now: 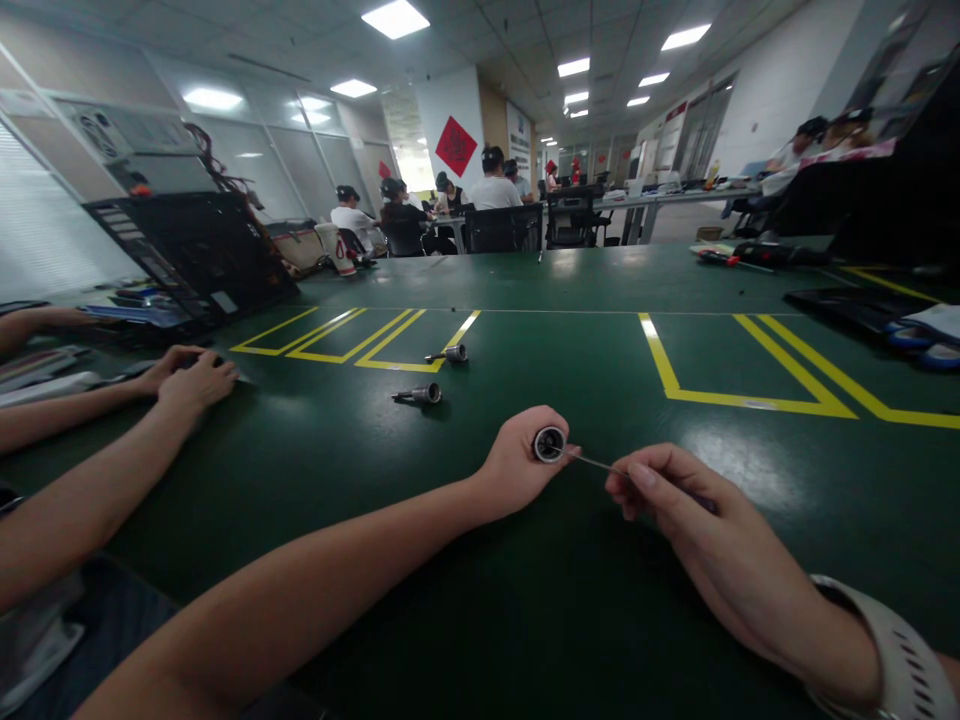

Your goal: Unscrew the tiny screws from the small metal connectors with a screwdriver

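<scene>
Metal cup-ended parts (550, 445): 3 | left fingers (543, 416) wrap 1 | 2 on table (360, 440) | right fingers (671, 458) pinch 1 thin rod (595, 462)

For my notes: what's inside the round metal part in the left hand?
A thin rod held in the right hand seems to enter the metal part. The deeper inside is too dark to make out; the left hand covers its sides.

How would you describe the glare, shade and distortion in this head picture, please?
Head view: glare on the green tabletop beyond the right hand, ceiling lights overexposed; head view: deep shade on the tabletop below the left hand; head view: wide-angle stretch, with walls leaning at both sides.
</scene>
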{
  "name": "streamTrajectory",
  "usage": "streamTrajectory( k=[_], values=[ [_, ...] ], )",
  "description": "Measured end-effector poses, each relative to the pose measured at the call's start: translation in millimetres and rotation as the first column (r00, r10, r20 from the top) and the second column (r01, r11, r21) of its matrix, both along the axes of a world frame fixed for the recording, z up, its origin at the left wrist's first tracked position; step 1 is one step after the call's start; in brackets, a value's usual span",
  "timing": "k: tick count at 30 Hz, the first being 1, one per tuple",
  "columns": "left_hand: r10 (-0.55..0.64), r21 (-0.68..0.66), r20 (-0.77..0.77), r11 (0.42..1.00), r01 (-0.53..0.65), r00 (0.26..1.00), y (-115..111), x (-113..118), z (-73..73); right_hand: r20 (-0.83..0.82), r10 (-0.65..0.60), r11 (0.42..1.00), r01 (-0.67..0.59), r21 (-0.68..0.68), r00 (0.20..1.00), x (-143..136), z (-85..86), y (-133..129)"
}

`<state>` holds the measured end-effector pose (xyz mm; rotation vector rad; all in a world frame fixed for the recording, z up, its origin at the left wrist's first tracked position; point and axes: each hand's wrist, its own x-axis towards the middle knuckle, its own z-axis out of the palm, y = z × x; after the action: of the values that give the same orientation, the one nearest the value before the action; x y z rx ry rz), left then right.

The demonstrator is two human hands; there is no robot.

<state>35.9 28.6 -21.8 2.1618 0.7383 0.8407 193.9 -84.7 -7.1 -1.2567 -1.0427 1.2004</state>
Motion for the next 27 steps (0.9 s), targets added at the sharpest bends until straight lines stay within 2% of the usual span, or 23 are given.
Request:
streamTrajectory(
  k=[3, 10, 15, 24, 27],
  values=[
    [0.039, 0.044, -0.051, 0.998, -0.037, 0.998, 0.5, 0.8, -0.2, 0.071, 0.026, 0.999, -0.024, -0.027, 0.997, 0.9, -2.4, -0.3],
    [0.005, 0.055, -0.034, 0.998, -0.003, 0.999, 2.2, -0.4, -1.9, -0.248, 0.023, 0.998, -0.038, -0.056, 0.968, 3.0, -2.0, 7.4],
    [0.003, 0.064, -0.074, 0.998, 0.002, 0.997, 4.4, -0.6, -2.4, -0.331, 0.017, 0.996, -0.045, -0.079, 0.943, 6.3, -0.7, 9.2],
    [-0.001, 0.122, -0.202, 0.992, 0.026, 0.979, 6.6, 0.2, 1.4, -0.286, 0.000, 0.999, -0.013, -0.042, 0.958, 8.8, -3.5, 9.9],
    [-0.010, 0.128, -0.245, 0.991, 0.042, 0.970, 7.3, -0.7, 2.3, -0.100, -0.035, 0.999, 0.036, 0.015, 0.994, 11.2, 0.1, 7.1]
  ],
)
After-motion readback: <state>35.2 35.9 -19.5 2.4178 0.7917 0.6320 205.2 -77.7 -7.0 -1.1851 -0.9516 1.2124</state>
